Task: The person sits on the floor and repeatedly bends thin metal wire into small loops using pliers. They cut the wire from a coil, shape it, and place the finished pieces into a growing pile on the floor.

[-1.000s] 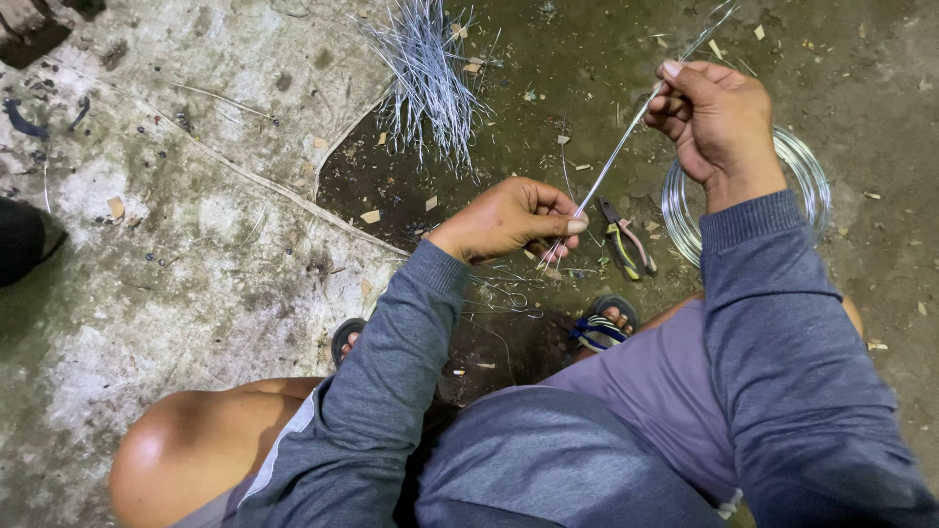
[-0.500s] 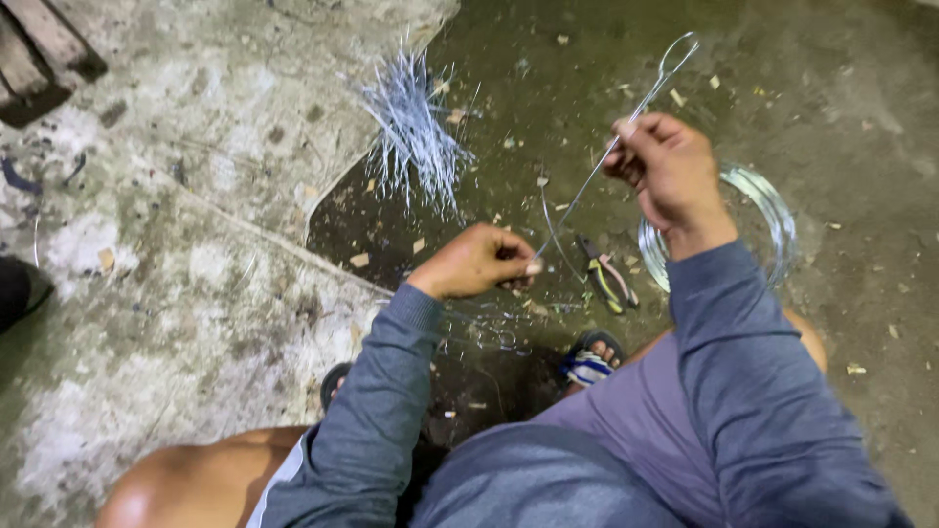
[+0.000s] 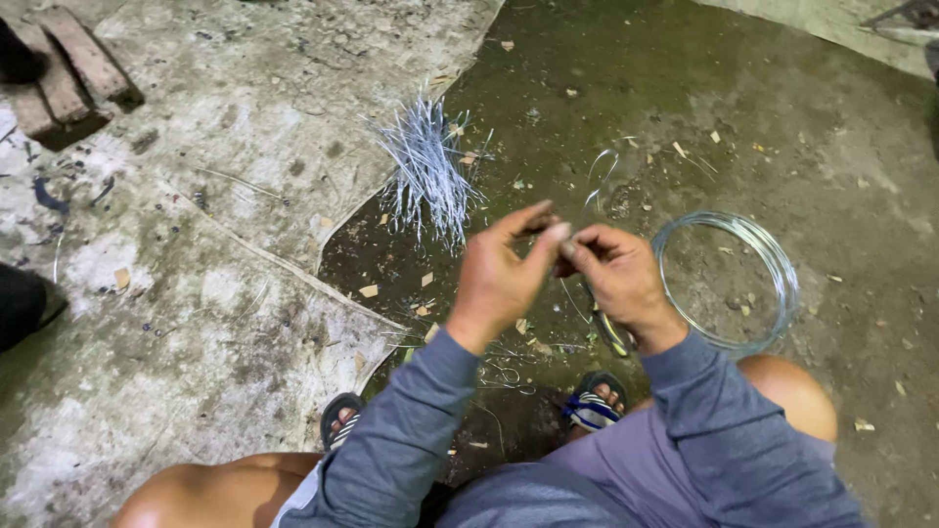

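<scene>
The left hand [image 3: 504, 269] and right hand [image 3: 611, 274] meet fingertip to fingertip, and whatever they pinch between them is covered by the fingers; only a thin bent wire [image 3: 599, 176] rising above them shows, too fine and blurred to follow down into the grip. The pliers [image 3: 613, 334] on the ground are mostly hidden behind the right wrist. The near edge of the wire coil [image 3: 773, 264] disappears behind the right forearm. Both sandalled feet [image 3: 595, 403] are partly covered by the sleeves, and the knees run off the bottom edge. The bricks [image 3: 68, 73] and a dark object [image 3: 24, 303] are cut by the left edge.
</scene>
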